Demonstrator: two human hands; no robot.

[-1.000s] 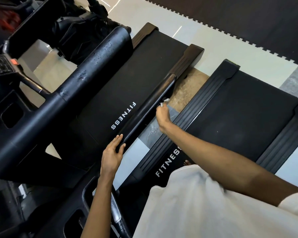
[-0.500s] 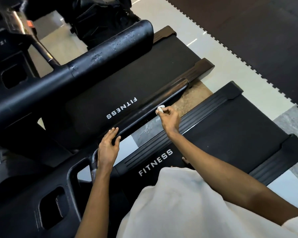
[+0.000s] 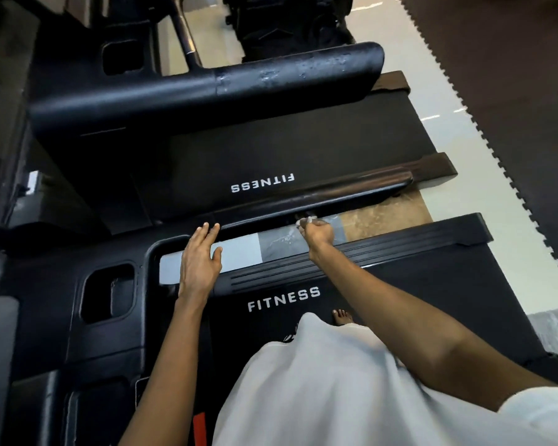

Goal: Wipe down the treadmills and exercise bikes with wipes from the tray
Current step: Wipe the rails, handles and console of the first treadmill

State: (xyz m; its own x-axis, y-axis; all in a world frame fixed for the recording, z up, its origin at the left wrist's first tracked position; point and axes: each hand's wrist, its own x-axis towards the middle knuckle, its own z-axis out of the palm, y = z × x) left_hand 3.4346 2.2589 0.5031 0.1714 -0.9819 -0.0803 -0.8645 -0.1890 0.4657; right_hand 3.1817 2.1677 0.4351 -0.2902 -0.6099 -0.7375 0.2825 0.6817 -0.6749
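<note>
Two black treadmills lie side by side, each belt marked FITNESS: the far treadmill and the near treadmill, on which I stand. A glossy black handrail of the far treadmill runs between them. My right hand pinches a small white wipe against the underside of that handrail. My left hand has straight fingers, its fingertips touching the same handrail further left. No tray is in view.
A thick black handrail with scuffed patches crosses the far treadmill. The console frame with cup recesses sits at the left. Pale floor tiles and a brown tile show between the machines. Dark interlocking mats cover the floor at right.
The view has swung round, so the treadmills now lie across the frame. My right hand with the wipe has stayed on the handrail, moved to its underside. My left hand keeps touching the rail.
</note>
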